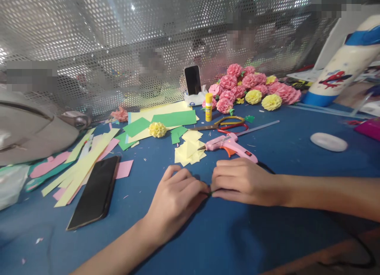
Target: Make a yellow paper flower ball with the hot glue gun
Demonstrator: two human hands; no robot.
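Note:
My left hand [181,195] and my right hand [237,182] meet low over the blue table, fingertips almost touching. Both are closed in a pinch, and a tiny bit of a small green piece [210,193] shows between them; my fingers cover the rest. Just beyond my right hand lies a pink glue gun [227,143] with a clear glue stick in its back. A pile of cut yellow paper pieces [190,149] is in front of the nozzle. Green paper [173,118] and a yellow paper flower [157,129] lie farther left.
Scissors [219,125] and an upright glue stick [209,108] stand behind the glue gun. Pink paper flowers [228,81] are heaped at the back. A phone [95,191] and paper strips [86,168] lie left; a white oval object [328,142] and bottle [341,67] are right.

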